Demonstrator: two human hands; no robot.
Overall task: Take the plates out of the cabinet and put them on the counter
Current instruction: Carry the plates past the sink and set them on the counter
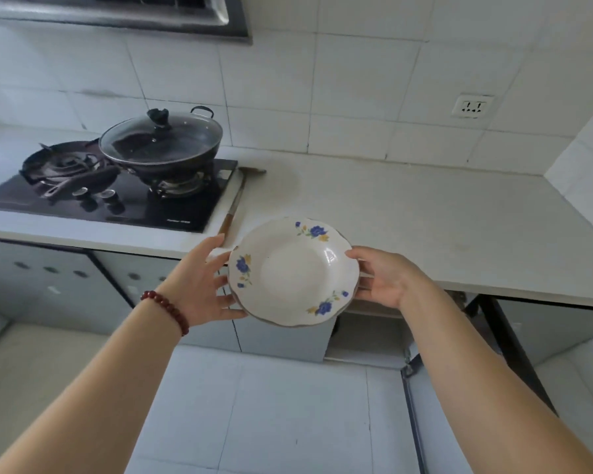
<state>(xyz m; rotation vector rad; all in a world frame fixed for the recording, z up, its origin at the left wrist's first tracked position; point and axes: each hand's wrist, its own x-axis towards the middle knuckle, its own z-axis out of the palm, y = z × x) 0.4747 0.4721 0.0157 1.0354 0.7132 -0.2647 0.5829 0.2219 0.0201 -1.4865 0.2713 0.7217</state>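
I hold a small stack of white plates (293,271) with blue flowers on the rim, in the air at the counter's front edge. My left hand (202,285), with a red bead bracelet on its wrist, grips the stack's left rim. My right hand (384,278) grips the right rim, thumb on top. At least one more plate rim shows beneath the top plate. The white counter (425,220) stretches behind and to the right. The cabinet (367,333) below the counter stands open, its interior mostly hidden by the plates and my right arm.
A black gas hob (117,196) sits at the left with a lidded wok (161,145) on its right burner. A wooden-handled tool (235,200) lies beside the hob. A wall socket (471,106) is at the back right. The open cabinet door (421,405) hangs low on the right.
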